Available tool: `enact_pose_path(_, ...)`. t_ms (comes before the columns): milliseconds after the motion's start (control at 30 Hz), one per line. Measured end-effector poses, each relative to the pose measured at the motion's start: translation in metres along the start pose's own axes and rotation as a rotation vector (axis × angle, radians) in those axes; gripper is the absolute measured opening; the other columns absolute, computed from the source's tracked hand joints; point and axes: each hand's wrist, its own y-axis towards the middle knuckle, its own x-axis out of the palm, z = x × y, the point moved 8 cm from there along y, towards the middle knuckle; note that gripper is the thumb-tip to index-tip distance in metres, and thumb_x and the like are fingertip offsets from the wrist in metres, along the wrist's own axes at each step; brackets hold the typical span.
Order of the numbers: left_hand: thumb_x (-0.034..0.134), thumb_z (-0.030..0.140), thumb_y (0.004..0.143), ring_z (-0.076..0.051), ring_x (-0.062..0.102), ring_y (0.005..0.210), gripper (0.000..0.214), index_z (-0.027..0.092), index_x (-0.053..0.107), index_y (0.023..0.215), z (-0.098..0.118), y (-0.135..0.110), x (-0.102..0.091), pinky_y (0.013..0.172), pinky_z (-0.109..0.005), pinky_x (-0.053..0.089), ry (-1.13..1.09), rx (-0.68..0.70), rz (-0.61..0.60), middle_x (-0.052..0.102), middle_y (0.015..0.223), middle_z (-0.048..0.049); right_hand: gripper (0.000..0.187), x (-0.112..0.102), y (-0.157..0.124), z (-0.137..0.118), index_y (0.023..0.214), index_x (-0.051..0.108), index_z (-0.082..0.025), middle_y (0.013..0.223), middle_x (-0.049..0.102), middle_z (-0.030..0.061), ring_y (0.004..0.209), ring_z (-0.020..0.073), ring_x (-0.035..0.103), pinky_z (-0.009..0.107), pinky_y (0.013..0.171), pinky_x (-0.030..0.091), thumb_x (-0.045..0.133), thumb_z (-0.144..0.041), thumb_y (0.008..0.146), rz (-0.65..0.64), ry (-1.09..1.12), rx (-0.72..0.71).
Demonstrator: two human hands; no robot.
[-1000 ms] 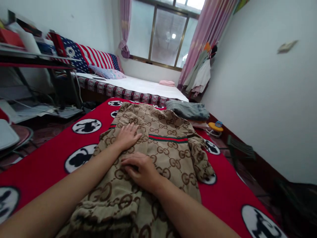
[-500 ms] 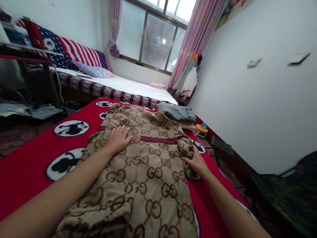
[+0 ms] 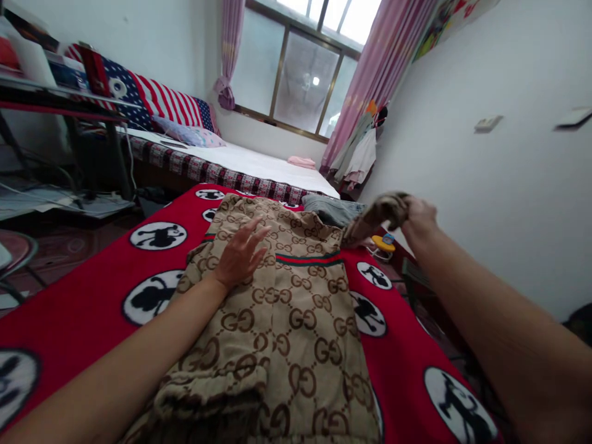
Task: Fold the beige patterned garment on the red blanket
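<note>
At nine o'clock, a dark tabletop stacked with boxes against the wall, a flag-patterned cover behind it. Below, a red blanket printed with black-and-white cartoon roundels. On it, at centre, a tan monogrammed garment with a green-and-red stripe. Resting on the garment's upper left at eleven o'clock, left hand, grip wide open, fingers spread and slightly raised, holding nothing. At twelve o'clock, folded grey clothes just past the garment. At two o'clock, right hand lifted off the blanket, grip closed around the garment's sleeve, pulled up and taut. Underneath, a small yellow stool.
</note>
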Motion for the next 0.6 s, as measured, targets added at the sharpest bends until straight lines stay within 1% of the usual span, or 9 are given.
enact_pose_path(33, 0.043, 0.03, 0.094, -0.025, 0.027, 0.143, 0.048, 0.02, 0.038, 0.141, 0.005, -0.001, -0.005, 0.115, -0.044, 0.028, 0.009, 0.038, 0.019, 0.025, 0.156, -0.013, 0.019, 0.036, -0.013, -0.016, 0.097, 0.066, -0.013, 0.098, 0.07, 0.0048, 0.083, 0.0138, 0.068, 0.027, 0.07, 0.057, 0.061, -0.011, 0.078, -0.116, 0.016, -0.02)
enact_pose_path(100, 0.048, 0.03, 0.092, -0.027, 0.024, 0.144, 0.051, 0.022, 0.036, 0.141, 0.011, -0.004, -0.013, 0.115, -0.046, 0.027, 0.024, 0.099, 0.048, 0.02, 0.158, -0.0132, 0.043, 0.12, -0.066, -0.049, 0.128, 0.053, -0.021, 0.122, 0.062, 0.0012, 0.109, 0.0154, 0.063, 0.038, 0.087, 0.053, 0.06, -0.02, 0.086, -0.704, 0.078, -0.166)
enact_pose_path(133, 0.049, 0.03, 0.091, -0.028, 0.023, 0.144, 0.052, 0.022, 0.036, 0.141, 0.013, -0.004, -0.015, 0.115, -0.046, 0.026, 0.031, 0.115, 0.055, 0.018, 0.158, -0.013, 0.051, 0.144, -0.097, -0.058, 0.136, 0.045, -0.023, 0.128, 0.058, 0.0, 0.12, 0.0162, 0.056, 0.043, 0.092, 0.048, 0.06, -0.025, 0.087, -0.902, 0.06, -0.254)
enact_pose_path(200, 0.052, 0.029, 0.089, -0.028, 0.022, 0.145, 0.055, 0.024, 0.035, 0.142, 0.013, -0.005, -0.015, 0.115, -0.047, 0.026, 0.048, 0.119, 0.056, 0.016, 0.159, -0.012, 0.052, 0.16, -0.15, -0.058, 0.137, 0.045, -0.021, 0.13, 0.055, 0.0, 0.128, 0.0197, 0.049, 0.049, 0.097, 0.042, 0.058, -0.034, 0.089, -1.106, -0.002, -0.388)
enact_pose_path(233, 0.053, 0.028, 0.088, -0.029, 0.021, 0.145, 0.057, 0.024, 0.035, 0.142, 0.011, -0.005, -0.014, 0.116, -0.047, 0.025, 0.061, 0.107, 0.048, 0.015, 0.159, -0.0116, 0.049, 0.156, -0.171, -0.048, 0.133, 0.051, -0.022, 0.129, 0.057, 0.0004, 0.127, 0.0199, 0.05, 0.048, 0.101, 0.041, 0.06, -0.036, 0.087, -1.162, -0.042, -0.415)
enact_pose_path(300, 0.054, 0.026, 0.086, -0.03, 0.019, 0.145, 0.061, 0.025, 0.035, 0.144, 0.008, -0.004, -0.009, 0.116, -0.048, 0.025, 0.095, 0.065, 0.012, 0.013, 0.16, -0.0105, 0.04, 0.128, -0.196, -0.016, 0.122, 0.062, -0.023, 0.124, 0.062, 0.0022, 0.122, 0.0197, 0.055, 0.043, 0.105, 0.042, 0.065, -0.035, 0.084, -1.171, -0.145, -0.431)
enact_pose_path(400, 0.055, 0.022, 0.081, -0.032, 0.017, 0.145, 0.064, 0.024, 0.039, 0.143, 0.0, -0.003, 0.004, 0.115, -0.048, 0.026, 0.143, -0.002, -0.082, 0.015, 0.16, -0.0091, 0.035, 0.06, -0.201, 0.043, 0.115, 0.066, -0.02, 0.127, 0.062, 0.009, 0.125, 0.023, 0.053, 0.044, 0.109, 0.039, 0.066, -0.027, 0.081, -0.972, -0.443, -0.449)
enact_pose_path(467, 0.055, 0.019, 0.08, -0.032, 0.021, 0.144, 0.064, 0.023, 0.042, 0.142, -0.005, -0.004, 0.012, 0.114, -0.047, 0.027, 0.16, -0.039, -0.143, 0.02, 0.158, -0.0095, 0.042, 0.014, -0.2, 0.08, 0.119, 0.064, -0.019, 0.132, 0.058, 0.0129, 0.128, 0.0268, 0.05, 0.047, 0.109, 0.037, 0.067, -0.025, 0.077, -0.877, -0.651, -0.405)
enact_pose_path(600, 0.051, 0.018, 0.081, -0.03, 0.033, 0.138, 0.063, 0.02, 0.042, 0.143, -0.016, -0.006, 0.022, 0.111, -0.044, 0.032, 0.188, -0.115, -0.197, 0.034, 0.151, -0.0131, 0.058, -0.061, -0.207, 0.122, 0.13, 0.056, -0.019, 0.127, 0.061, 0.0143, 0.117, 0.0303, 0.057, 0.047, 0.099, 0.045, 0.067, -0.034, 0.075, -0.754, -0.965, -0.235)
